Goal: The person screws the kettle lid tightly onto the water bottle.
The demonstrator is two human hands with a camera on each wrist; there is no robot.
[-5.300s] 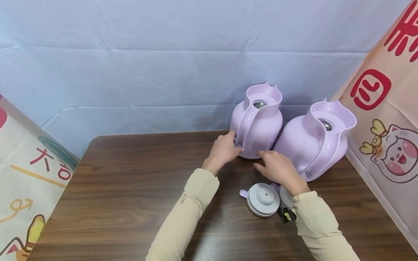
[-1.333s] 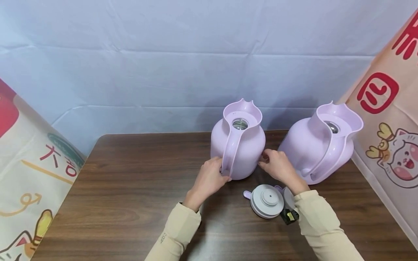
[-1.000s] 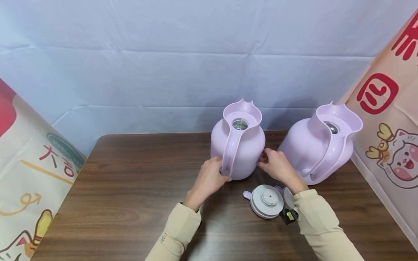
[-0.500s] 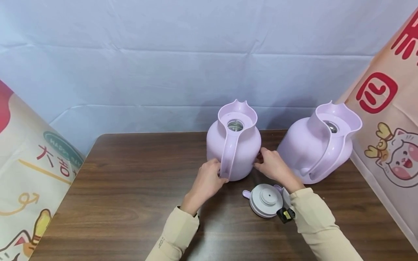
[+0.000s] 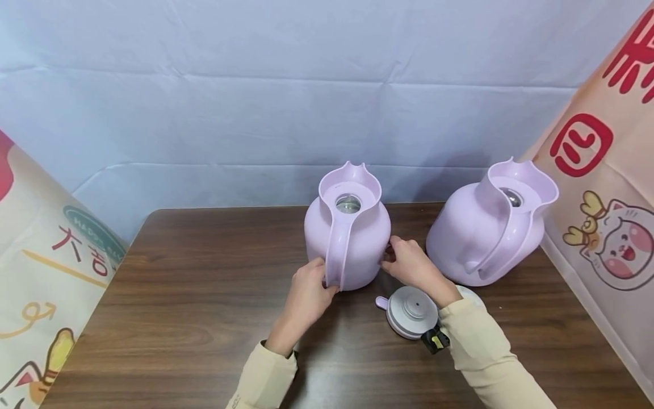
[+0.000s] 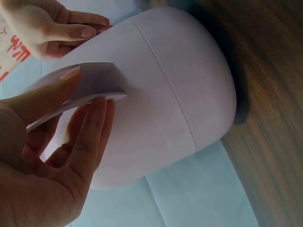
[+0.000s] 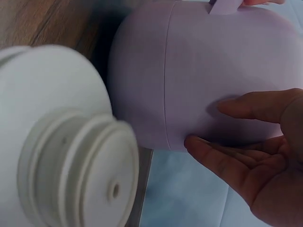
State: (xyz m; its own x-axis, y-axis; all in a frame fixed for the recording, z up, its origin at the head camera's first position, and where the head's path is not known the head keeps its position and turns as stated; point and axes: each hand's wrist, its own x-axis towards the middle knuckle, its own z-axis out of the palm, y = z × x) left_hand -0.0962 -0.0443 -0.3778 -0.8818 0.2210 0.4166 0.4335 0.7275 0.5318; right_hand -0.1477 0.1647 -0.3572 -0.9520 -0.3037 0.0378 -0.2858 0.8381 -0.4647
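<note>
At your far left a banner (image 5: 66, 284) with printed red characters hangs beside the brown table (image 5: 194, 278), and a pale blue cloth (image 5: 204, 113) spans the back. Your left hand (image 5: 308, 289) comes next, thumb and fingers pinching the lower part of the handle (image 5: 337, 247) of the left jug (image 5: 370, 241). That lilac jug stands upright near the table's back edge, its mouth (image 5: 348, 203) uncovered and its handle facing you. Your two hands are apart, one on each side of it. Your right hand (image 5: 410, 264) is at the jug's right side, fingers and thumb spread and nearly straight; you cannot tell how firmly they touch. In front of that hand a grey lid (image 5: 411, 311) lies stem up, its small lilac tab (image 5: 381, 303) pointing left. Another pale disc (image 5: 471, 295) is partly hidden behind your right sleeve (image 5: 485, 346). Farther right stands the right jug (image 5: 460, 238), also lilac and uncovered, well apart from the left one. Beyond it hangs a pink banner (image 5: 623, 187) with a cartoon figure.
</note>
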